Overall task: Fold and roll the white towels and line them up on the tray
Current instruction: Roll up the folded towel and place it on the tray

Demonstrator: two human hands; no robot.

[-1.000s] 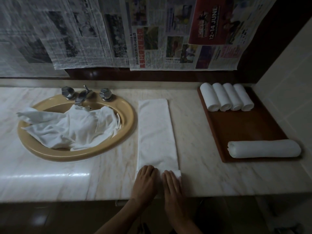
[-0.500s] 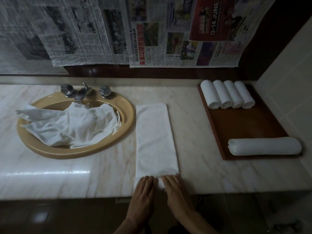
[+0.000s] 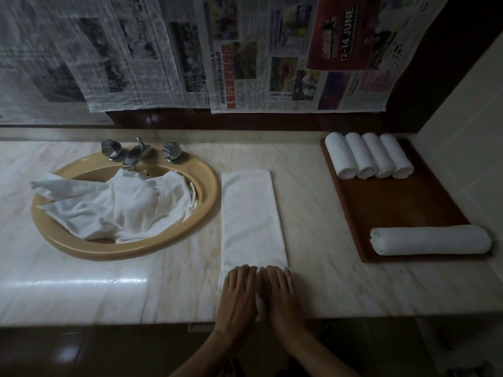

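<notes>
A folded white towel (image 3: 251,216) lies lengthwise on the marble tabletop (image 3: 321,213), right of the sink (image 3: 81,247). The left hand (image 3: 237,295) and right hand (image 3: 280,293) press flat on its rolled near end, fingers straight, the flat towel stretching away beyond the fingertips
</notes>
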